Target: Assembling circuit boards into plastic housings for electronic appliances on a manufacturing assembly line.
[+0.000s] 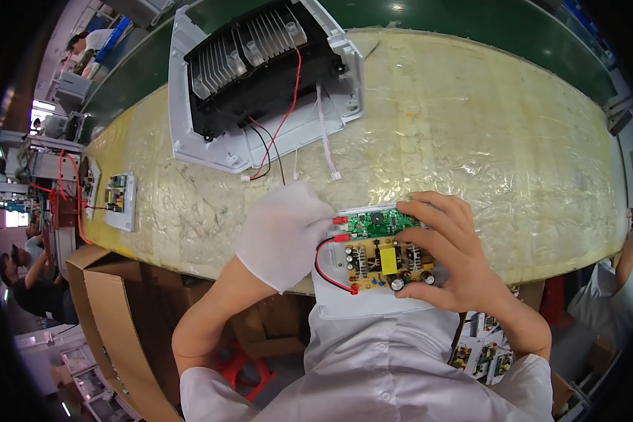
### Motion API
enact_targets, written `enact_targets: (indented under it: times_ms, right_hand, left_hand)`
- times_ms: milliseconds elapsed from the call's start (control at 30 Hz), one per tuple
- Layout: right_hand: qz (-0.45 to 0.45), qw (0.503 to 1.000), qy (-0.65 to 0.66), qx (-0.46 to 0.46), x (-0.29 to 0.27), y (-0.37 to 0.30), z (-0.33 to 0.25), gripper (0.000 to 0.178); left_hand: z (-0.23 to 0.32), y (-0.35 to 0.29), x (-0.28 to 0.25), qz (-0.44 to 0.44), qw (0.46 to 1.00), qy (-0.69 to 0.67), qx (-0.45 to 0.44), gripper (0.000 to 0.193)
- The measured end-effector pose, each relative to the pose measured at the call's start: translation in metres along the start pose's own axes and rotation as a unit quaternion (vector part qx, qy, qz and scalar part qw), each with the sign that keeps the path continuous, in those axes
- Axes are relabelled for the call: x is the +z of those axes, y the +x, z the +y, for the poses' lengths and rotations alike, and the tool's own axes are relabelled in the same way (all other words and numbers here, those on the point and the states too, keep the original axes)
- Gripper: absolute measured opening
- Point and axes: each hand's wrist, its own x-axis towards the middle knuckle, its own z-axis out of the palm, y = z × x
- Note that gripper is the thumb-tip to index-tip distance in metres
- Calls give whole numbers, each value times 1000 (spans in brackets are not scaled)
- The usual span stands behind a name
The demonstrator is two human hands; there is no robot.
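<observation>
At the table's near edge, a white plastic panel (334,301) carries a green circuit board (378,224) and a tan power board (389,259) with a yellow transformer and capacitors. My bare right hand (449,253) grips the boards from the right, thumb at the near capacitors and fingers over the far side. My left hand (283,235), in a white glove, is closed at the left end of the green board, by a red connector (340,220). Its fingertips are hidden. A red and black cable (319,265) loops between the boards' left sides.
Beyond my hands stands an open white housing (183,133) with a finned heat sink (250,49) and loose wires. Another panel with a board (120,202) lies far left. Cardboard boxes (116,316) and a red stool (250,373) are below the table; more boards (484,352) sit lower right.
</observation>
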Motion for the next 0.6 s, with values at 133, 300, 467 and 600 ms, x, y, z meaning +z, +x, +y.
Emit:
enact_targets:
  times_ms: [133,300,467,600]
  right_hand:
    - [4,1000,0,3,2,-1,3,64]
    - [5,1000,4,6,2,0,3,63]
    - [0,1000,2,5,0,3,0,63]
    - [8,1000,-6,23,2,2,1,65]
  left_hand:
    - [3,1,5,23,995,-38,-88,4]
    - [6,3,7,34,994,-47,-96,5]
    - [10,5,16,57,993,-11,-103,9]
    - [2,12,17,93,994,-11,-61,9]
